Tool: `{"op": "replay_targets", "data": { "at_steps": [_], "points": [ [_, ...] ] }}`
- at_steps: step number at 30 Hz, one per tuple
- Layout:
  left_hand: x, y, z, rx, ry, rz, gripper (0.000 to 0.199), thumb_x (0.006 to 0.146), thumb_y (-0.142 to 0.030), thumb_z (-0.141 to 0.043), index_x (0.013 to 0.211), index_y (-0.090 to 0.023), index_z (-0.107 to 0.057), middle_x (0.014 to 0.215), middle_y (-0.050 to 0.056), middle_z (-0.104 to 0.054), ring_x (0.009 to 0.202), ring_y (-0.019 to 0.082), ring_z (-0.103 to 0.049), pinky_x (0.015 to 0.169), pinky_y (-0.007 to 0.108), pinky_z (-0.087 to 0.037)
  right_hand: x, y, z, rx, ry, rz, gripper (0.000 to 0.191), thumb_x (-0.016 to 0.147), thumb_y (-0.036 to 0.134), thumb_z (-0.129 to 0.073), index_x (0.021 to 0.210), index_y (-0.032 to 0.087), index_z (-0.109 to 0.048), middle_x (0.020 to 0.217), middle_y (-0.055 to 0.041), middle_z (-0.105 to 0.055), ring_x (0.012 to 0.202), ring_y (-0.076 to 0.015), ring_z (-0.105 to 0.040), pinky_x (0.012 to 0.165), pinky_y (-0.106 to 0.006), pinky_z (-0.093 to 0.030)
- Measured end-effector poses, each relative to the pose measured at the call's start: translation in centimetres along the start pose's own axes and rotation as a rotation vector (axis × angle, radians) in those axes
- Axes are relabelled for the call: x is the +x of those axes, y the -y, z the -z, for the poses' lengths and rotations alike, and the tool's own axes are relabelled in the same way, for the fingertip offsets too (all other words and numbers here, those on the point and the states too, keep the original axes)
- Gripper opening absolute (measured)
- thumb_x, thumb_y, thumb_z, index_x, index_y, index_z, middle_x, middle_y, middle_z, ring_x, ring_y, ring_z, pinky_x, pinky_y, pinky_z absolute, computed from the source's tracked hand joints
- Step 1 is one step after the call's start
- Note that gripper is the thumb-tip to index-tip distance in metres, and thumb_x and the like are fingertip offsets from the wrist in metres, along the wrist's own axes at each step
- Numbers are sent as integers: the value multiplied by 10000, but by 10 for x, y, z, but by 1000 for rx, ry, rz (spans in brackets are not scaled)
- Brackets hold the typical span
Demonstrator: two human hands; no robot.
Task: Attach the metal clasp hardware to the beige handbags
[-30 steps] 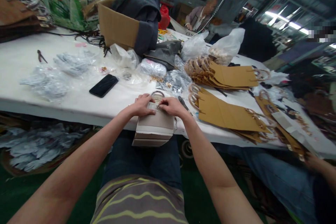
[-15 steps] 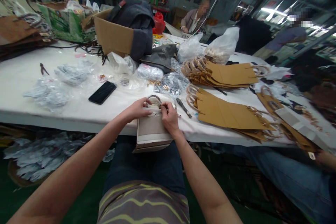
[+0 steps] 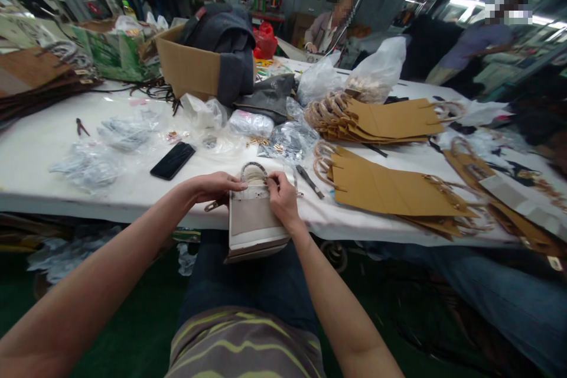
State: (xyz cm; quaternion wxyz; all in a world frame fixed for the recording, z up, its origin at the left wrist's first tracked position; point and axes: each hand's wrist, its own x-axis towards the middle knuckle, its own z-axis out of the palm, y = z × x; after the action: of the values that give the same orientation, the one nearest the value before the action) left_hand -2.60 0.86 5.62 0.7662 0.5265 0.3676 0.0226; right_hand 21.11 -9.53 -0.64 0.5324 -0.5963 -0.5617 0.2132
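Note:
A small beige and white handbag [image 3: 254,221] stands at the table's front edge, tilted toward me, its dark rounded handle [image 3: 253,165] up. My left hand [image 3: 219,187] grips the bag's upper left edge, thumb on the front and fingers behind. A strap end with a metal fitting [image 3: 212,205] sticks out below that hand. On the upper right, near the handle's base, my right hand [image 3: 282,196] pinches the bag; what lies between its fingertips is hidden. A dark-handled tool [image 3: 310,182] lies just right of the bag.
A black phone [image 3: 172,160] and clear plastic bags [image 3: 86,168] lie to the left. Flat tan bag pieces with handles [image 3: 394,183] are stacked on the right. Behind stands a cardboard box [image 3: 190,68] holding dark cloth. Another person [image 3: 325,32] sits across the table.
My left hand has shifted left and down from beside the handle to the bag's upper left edge. The strap end has come into view there. My right hand stays near the handle's base.

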Motion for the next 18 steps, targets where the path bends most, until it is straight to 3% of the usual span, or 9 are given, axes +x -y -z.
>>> {"op": "replay_targets", "data": {
  "at_steps": [5, 8, 12, 18],
  "points": [
    [4, 3, -17, -39, -60, 47, 655, 620, -545, -1107, 1048, -138, -825, 982, 144, -834, 771, 259, -772, 668, 315, -650, 0, 0, 0, 11, 17, 0, 181, 1102, 388, -583, 1132, 245, -690, 1046, -45, -791, 974, -247, -746, 894, -357, -529],
    [15, 10, -14, -166, -18, 73, 642, 594, -519, -1119, 998, -120, -820, 968, 153, -843, 788, 265, -788, 729, 329, -677, 0, 0, 2, 36, 21, -9, 178, 1101, 389, -592, 1130, 243, -689, 1036, -41, -788, 979, -243, -746, 896, -354, -531],
    [25, 18, -10, -317, -1, 67, 623, 623, -405, -1106, 1090, -128, -800, 988, 133, -852, 819, 273, -808, 793, 351, -695, 1, 1, 5, 47, 51, -14, 158, 1089, 379, -618, 1108, 242, -695, 1032, -36, -789, 952, -229, -732, 876, -343, -525],
    [24, 25, -24, -293, -153, -31, 633, 626, -291, -1078, 1149, -103, -776, 1012, 151, -846, 784, 272, -803, 746, 340, -693, -2, 0, 5, 199, 100, -72, 185, 1108, 419, -602, 1150, 246, -652, 951, -30, -806, 844, -206, -752, 826, -327, -566]
  ]
}}
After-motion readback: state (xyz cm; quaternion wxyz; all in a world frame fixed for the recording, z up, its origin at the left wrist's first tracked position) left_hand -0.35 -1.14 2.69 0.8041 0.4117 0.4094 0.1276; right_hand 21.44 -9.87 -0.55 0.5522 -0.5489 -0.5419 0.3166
